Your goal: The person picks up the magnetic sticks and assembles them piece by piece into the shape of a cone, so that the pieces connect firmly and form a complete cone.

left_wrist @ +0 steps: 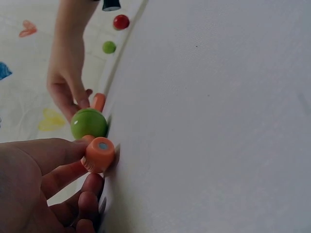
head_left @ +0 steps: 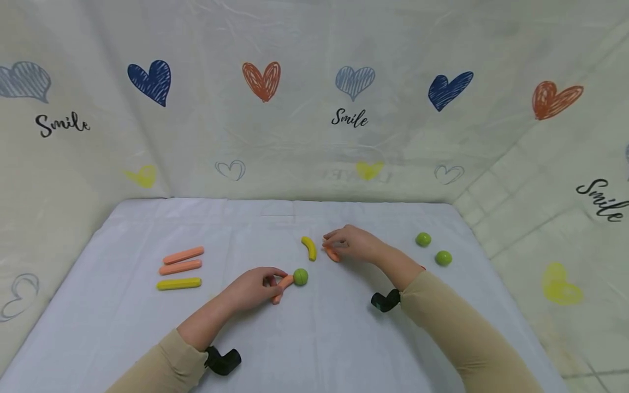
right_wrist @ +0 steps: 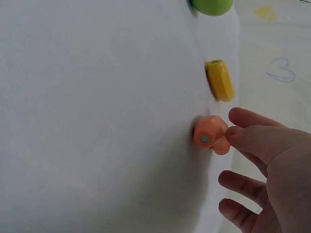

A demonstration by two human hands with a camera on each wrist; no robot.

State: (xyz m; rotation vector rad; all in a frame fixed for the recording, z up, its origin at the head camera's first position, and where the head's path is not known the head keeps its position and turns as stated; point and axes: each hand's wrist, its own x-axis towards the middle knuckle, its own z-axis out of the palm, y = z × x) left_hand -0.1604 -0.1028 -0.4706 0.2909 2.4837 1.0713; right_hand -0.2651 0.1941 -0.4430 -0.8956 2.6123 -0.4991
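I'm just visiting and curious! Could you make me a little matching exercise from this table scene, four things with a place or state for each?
Things:
1. Left hand
2. Long yellow stick
3. Short yellow piece
4. Pair of green balls

Places or states:
A. Visibly curved
B. On the right side of the table
C. Nearer the person than two orange sticks
D. Holding an orange piece

Pairs: 1-D, 2-C, 3-A, 4-B

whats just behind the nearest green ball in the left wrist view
The right hand and part of an orange piece show behind the nearest green ball. The ball covers that piece's lower part; anything else it hides cannot be seen.
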